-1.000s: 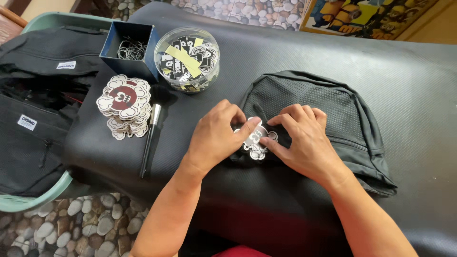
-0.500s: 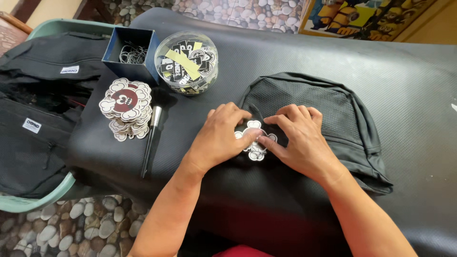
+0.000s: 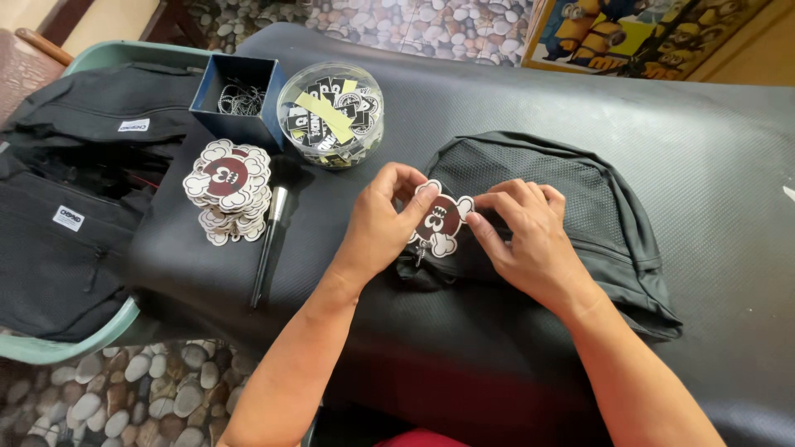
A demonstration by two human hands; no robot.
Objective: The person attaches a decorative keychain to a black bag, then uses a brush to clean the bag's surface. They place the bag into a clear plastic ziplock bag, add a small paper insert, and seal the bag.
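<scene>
A black backpack (image 3: pixel 580 207) lies flat on the dark padded table (image 3: pixel 729 149). Over its left edge both hands hold a white-edged, dark red die-cut tag (image 3: pixel 441 219) shaped like a skull with crossbones. My left hand (image 3: pixel 383 217) pinches the tag's upper left corner between thumb and fingers. My right hand (image 3: pixel 526 236) grips its right side with the fingertips. A small metal piece hangs under the tag near the bag's zipper; its detail is too small to tell.
A stack of the same die-cut tags (image 3: pixel 228 189) sits left of my hands, with a black pen (image 3: pixel 269 244) beside it. Behind stand a blue box of metal chains (image 3: pixel 238 98) and a round clear tub of stickers (image 3: pixel 330 114). More black backpacks (image 3: pixel 74 207) pile on a green chair at left.
The tag has been lifted and turned face up between both hands; before it lay lower against the bag, mostly covered by my fingers.
</scene>
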